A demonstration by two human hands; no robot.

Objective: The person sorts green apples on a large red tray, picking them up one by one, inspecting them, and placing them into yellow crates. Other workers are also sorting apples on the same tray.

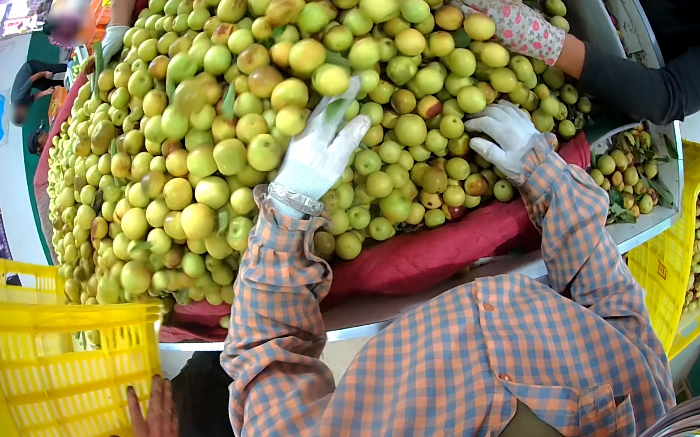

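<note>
A large heap of round yellow-green fruits [210,192], some with reddish-brown patches, fills the space before me. My left hand [321,151], in a white glove, lies over the middle of the heap with its fingers spread; a green leaf shows by them. To its right, my right hand [506,135], also white-gloved, rests on fruits near the heap's front edge. Its thumb stands apart from its fingers, whose tips are partly hidden among the fruits. Dark red cloth [436,252] lines the near edge under the heap.
Another person's floral-gloved hand [514,24] works in the fruits at right. At left, a bare hand [153,424] touches a yellow plastic crate [70,389]. A metal tray section [659,220] holds smaller fruits and leaves; another yellow crate [656,288] with fruits stands beyond.
</note>
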